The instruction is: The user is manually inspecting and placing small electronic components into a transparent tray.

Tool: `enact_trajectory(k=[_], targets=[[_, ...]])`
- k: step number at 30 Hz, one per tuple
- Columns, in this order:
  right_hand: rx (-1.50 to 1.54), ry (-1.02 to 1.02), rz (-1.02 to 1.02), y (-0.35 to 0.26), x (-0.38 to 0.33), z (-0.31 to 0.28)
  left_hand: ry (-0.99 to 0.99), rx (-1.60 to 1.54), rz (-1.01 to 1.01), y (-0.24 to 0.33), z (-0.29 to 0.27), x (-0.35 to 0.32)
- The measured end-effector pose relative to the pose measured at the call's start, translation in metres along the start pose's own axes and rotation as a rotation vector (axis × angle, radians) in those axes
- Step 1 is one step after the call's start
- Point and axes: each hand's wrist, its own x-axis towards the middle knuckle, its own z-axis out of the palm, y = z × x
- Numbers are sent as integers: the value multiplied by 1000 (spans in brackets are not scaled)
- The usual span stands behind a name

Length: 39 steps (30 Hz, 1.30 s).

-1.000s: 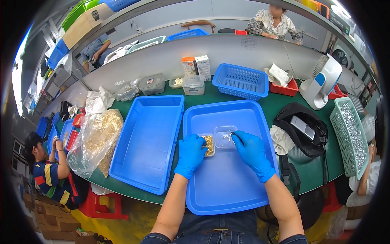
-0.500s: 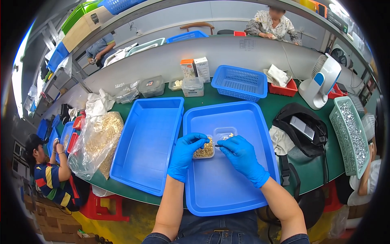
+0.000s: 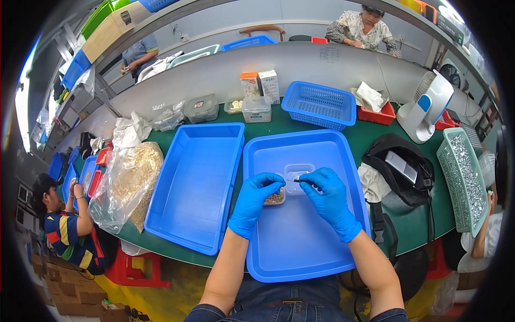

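Both my hands wear blue gloves and work over a blue tray (image 3: 300, 247). My left hand (image 3: 255, 203) is closed in a pinch; what its fingertips hold is too small to make out. My right hand (image 3: 330, 199) pinches a thin dark stick-like tool (image 3: 298, 181), its tip pointing left at the left fingertips. Beneath the left fingers is a small clear container with tiny gold-coloured parts (image 3: 276, 199), partly hidden by that hand. Just beyond the fingers sits a second clear container (image 3: 299, 168), partly covered by my right hand.
Left of the tray lies another blue tray (image 3: 193, 188), then a plastic bag of gold-coloured parts (image 3: 140, 185). Behind stand clear boxes (image 3: 256, 110) and a blue basket (image 3: 318, 104). At right are a black bag (image 3: 399, 169), a white fan (image 3: 426, 110) and a green basket (image 3: 462, 177). Co-workers sit around.
My hands have shifted slightly away from me, and the right has turned, showing more of the dark tool. The left hand now covers more of the container with gold-coloured parts.
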Motion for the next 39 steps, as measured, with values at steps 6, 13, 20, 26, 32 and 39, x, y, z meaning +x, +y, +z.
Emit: enact_trajectory(k=[6,13,20,26,32,39], targets=[[3,-45,-19,-3,-2,3,-38,-123,-46,0,3,-2],[-18,-35,-38,-2,-2,3,-14,-207,-46,0,5,-1],[-131,8,-144,-12,-1,4,10,-244,-29,1,7,-3],[-145,-20,-116,-10,-3,4,20,-187,72,0,9,-3],[-42,-61,28,-7,-8,11,24,-123,98,2,14,-5],[-22,-101,33,5,-7,7,-2,-78,120,2,18,-6]])
